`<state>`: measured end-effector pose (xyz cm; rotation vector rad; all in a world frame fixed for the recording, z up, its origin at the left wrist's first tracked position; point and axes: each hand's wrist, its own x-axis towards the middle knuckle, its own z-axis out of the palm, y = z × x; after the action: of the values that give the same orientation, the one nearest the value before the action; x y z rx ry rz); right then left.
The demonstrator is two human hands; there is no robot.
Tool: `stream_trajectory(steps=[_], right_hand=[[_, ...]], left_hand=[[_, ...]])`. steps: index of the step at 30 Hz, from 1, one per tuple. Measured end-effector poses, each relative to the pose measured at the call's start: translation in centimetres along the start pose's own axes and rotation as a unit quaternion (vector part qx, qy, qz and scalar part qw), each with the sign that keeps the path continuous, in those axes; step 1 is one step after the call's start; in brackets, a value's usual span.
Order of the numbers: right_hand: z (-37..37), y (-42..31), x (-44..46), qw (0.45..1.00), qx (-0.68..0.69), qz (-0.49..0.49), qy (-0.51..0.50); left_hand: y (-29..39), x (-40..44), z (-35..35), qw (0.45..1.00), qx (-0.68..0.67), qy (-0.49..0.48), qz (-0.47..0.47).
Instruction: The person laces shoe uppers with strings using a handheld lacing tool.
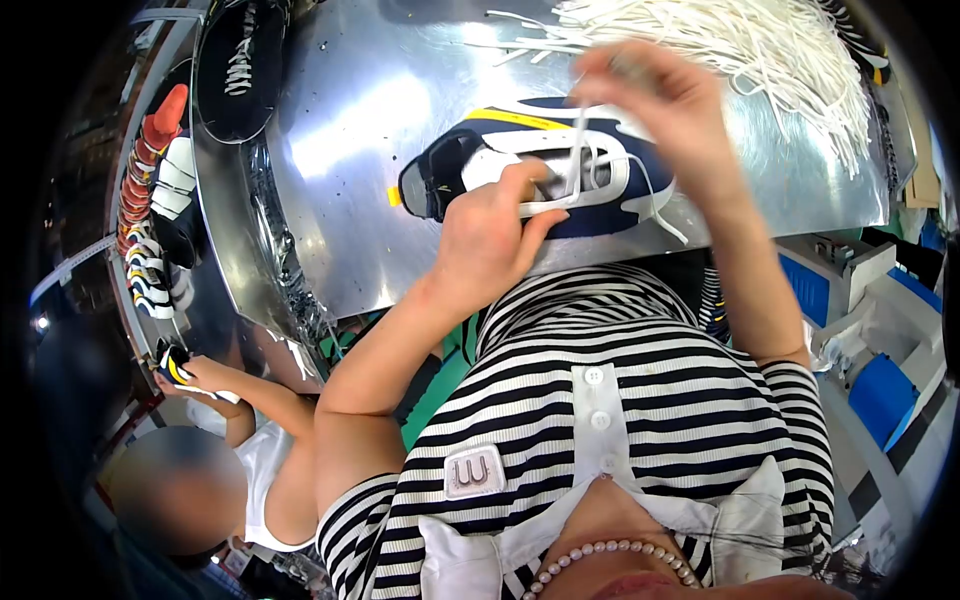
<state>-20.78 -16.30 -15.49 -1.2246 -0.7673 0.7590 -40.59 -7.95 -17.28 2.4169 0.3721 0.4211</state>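
A navy, white and yellow sneaker lies on its side of the metal table, its heel to the left and toe to the right. My left hand grips the white edge of the shoe's opening, index finger inside and thumb along the near edge. Above the toe, my right hand is closed, fingers pinched and slightly blurred. From it a white shoelace stretches down into the eyelet area. Another lace length loops over the toe, its loose end lying near the table's front edge.
A heap of white laces covers the far right of the metal table. A black laced shoe stands at its left end. Shoe parts in red and white line a rack on the left. A co-worker's hands hold another shoe.
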Motion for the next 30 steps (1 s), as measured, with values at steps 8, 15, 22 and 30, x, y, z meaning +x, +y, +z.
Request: stream_trajectory(steps=[8, 15, 22, 30], right_hand=[[2.7, 3.6, -2.0, 0.987, -0.131, 0.092, -0.015], [2.4, 2.5, -4.1, 0.977, -0.211, -0.006, 0.025], [1.5, 1.2, -6.1, 0.943, -0.328, 0.033, -0.044], [4.0, 3.5, -4.7, 0.815, -0.570, -0.094, -0.051]], left_hand=[[-1.3, 1.2, 0.4, 0.956, -0.156, 0.087, -0.234], [-0.8, 1.4, 1.1, 0.965, -0.095, 0.143, -0.201], [-1.1, 1.3, 1.8, 0.949, -0.152, 0.170, -0.220], [0.3, 0.5, 2.5, 0.982, -0.048, 0.137, -0.123]])
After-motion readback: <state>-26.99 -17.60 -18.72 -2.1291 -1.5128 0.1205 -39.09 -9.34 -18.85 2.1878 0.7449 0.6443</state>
